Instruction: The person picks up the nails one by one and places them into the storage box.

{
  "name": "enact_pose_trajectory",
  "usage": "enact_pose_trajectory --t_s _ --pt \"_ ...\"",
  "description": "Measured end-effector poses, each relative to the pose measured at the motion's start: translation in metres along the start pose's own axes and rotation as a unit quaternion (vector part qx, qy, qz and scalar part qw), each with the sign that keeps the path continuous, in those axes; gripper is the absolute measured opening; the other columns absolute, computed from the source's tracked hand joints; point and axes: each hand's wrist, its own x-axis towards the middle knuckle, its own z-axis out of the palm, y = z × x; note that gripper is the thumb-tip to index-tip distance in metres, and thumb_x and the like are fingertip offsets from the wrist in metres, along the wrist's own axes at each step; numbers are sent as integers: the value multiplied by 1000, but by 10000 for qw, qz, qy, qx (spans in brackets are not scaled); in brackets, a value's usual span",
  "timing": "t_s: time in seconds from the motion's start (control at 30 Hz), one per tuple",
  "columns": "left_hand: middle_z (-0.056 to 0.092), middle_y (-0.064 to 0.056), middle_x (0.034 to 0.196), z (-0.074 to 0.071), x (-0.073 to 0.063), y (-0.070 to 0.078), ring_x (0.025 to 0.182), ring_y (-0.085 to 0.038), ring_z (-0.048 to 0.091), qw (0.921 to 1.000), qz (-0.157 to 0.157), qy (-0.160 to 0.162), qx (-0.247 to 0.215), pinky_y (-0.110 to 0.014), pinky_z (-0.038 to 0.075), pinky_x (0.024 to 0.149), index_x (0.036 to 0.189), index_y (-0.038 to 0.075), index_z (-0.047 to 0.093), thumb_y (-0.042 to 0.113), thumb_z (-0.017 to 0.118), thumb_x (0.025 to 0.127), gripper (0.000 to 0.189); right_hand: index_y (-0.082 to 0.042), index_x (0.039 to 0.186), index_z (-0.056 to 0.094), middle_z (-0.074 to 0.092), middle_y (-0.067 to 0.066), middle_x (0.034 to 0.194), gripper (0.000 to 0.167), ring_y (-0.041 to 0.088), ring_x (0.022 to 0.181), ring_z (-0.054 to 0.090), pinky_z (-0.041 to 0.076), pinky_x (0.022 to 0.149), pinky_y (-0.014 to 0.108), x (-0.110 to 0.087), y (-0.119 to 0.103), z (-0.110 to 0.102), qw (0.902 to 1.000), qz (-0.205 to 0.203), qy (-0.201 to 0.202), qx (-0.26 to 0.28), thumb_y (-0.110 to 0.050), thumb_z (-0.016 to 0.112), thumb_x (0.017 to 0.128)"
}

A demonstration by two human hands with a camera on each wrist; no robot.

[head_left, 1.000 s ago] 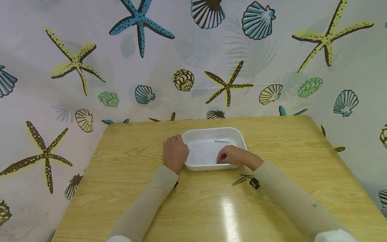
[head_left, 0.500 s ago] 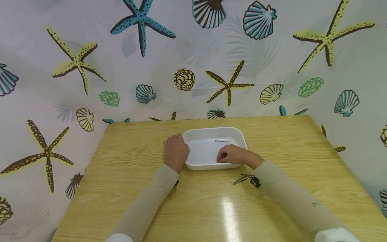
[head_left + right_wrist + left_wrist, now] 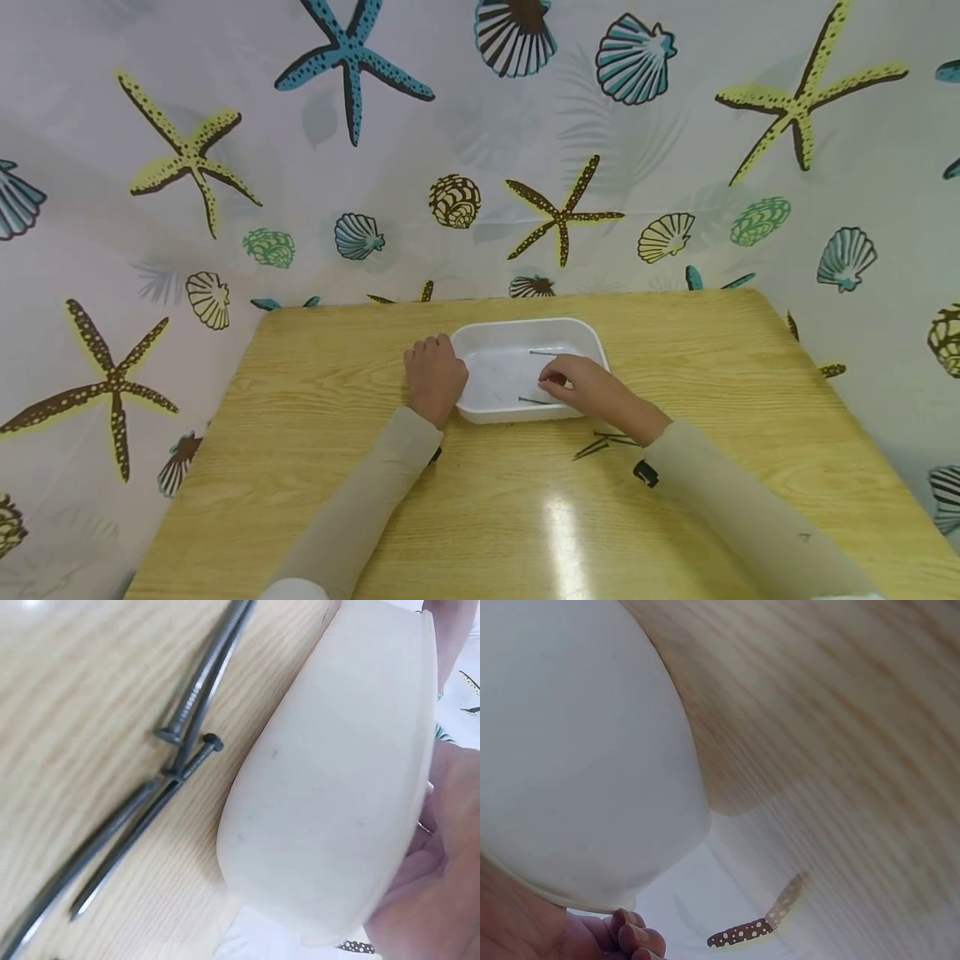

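A white plastic tray (image 3: 487, 412) sits on the wooden table. My left hand (image 3: 435, 379) grips the tray's left end, with its curled fingertips (image 3: 641, 937) at the rim in the left wrist view. Over the tray's right half is my right hand (image 3: 585, 387), fingers loosely bent and nothing visible between thumb and forefinger. Inside the tray, one nail (image 3: 531, 401) lies near the front wall. Another nail (image 3: 542, 352) lies toward the back, partly behind the right hand.
Several loose steel nails (image 3: 199, 697) lie crossed on the table (image 3: 480, 517), in front of the tray's right end. Close by, a small black piece (image 3: 645, 473) shows at the right sleeve. A patterned curtain (image 3: 450, 108) hangs behind the table.
My right hand has let go of a nail and drawn slightly right and up from the tray's front wall, where that nail now shows. The left hand has stayed in place.
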Motion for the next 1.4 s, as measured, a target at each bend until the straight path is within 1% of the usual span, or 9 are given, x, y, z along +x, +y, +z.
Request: enact_pose_trajectory --t_s 0.1,0.23,0.4,0.57,0.77,0.9,1.07,1.3,1.4 --pt "57 -14 93 2 1 -1 89 -30 50 10000 -27 -88 30 -43 35 80 100 0 57 16 42 89 25 -10 99 67 61 -6 90 15 9 85 57 48 76 33 -14 -3 -6 9996 93 268 -48 -20 61 91" --pt "57 -14 95 2 1 -1 90 -30 50 9998 -45 -180 48 -43 35 81 102 0 57 17 42 90 26 -9 102 66 60 -5 93 18 11 88 57 48 77 35 -38 -7 -19 9976 369 581 -22 -21 60 91" --pt "57 -15 98 0 1 -2 93 -31 50 9995 -113 -279 67 -44 35 83 106 -1 56 19 43 90 29 -10 103 65 59 -5 95 18 12 88 56 47 77 38 -64 0 -32 9945 743 732 -13 -22 60 91" --pt "57 -13 95 3 2 -4 91 -30 50 9996 -165 -196 90 -43 35 81 103 1 57 20 45 90 27 -9 103 65 59 -3 94 18 15 87 56 47 76 40 -86 10 -40 9928 1002 613 -217 -22 58 92" --pt "57 -13 94 5 3 -5 89 -30 50 9999 -100 -114 60 -43 35 79 102 1 56 19 43 90 25 -1 103 64 61 3 93 20 20 85 58 48 74 41 -111 24 -47 9890 1404 361 -288 -16 59 91" --pt "58 -14 94 5 2 -4 89 -30 51 9999 -78 -81 52 -43 36 79 102 0 57 18 43 89 26 2 101 64 60 3 88 19 19 81 58 48 72 39 -125 33 -49 9849 1688 159 -340 -13 60 90" --pt "58 -14 93 5 2 -3 88 -30 51 10000 -52 -52 50 -43 36 78 101 0 57 17 44 89 25 2 98 64 60 2 85 17 17 78 57 47 69 38 -137 42 -48 9815 1881 -18 -353 -12 61 89" --pt "57 -14 94 6 2 -1 89 -30 50 9999 -39 -101 17 -43 35 79 102 0 57 18 43 89 26 1 99 64 61 2 87 18 19 80 58 47 70 39 -149 44 -49 9770 2099 -163 -328 -14 61 89" --pt "57 -13 93 6 3 -2 88 -30 50 9999 -41 -115 20 -43 35 78 101 1 57 17 42 90 25 2 98 64 61 2 86 17 17 79 58 47 69 37 -151 44 -47 9761 2142 -220 -289 -13 61 88"
